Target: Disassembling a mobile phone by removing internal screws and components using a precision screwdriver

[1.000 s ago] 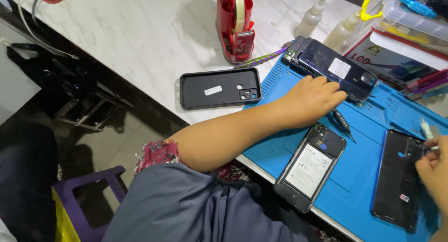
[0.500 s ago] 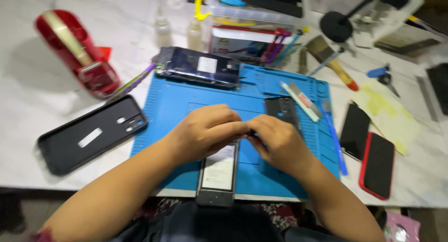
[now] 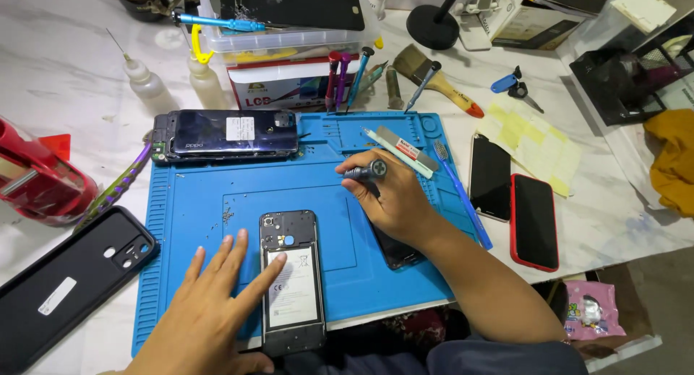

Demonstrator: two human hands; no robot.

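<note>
A smooth blue rubbery work mat [image 3: 217, 201], ribbed along its edges, covers the pale marbled counter [image 3: 65, 78]. The opened phone [image 3: 291, 281], a slim black rectangle with its back removed and a white battery label showing, lies flat just right of the left hand [image 3: 210, 303]. Its long axis runs away from the person, camera end pointing to the far side. The left hand rests palm down on the mat, fingers spread and straight, the forefinger tip touching the phone's left edge; it grips nothing. The right hand [image 3: 394, 198], well apart from the left, is curled around a small screwdriver [image 3: 365, 172] with a knurled metal handle, lying roughly level, its round cap facing right. Beyond both hands a glossy dark phone [image 3: 228, 135] lies crosswise. A black screen panel [image 3: 394, 248] peeks out under the right wrist.
</note>
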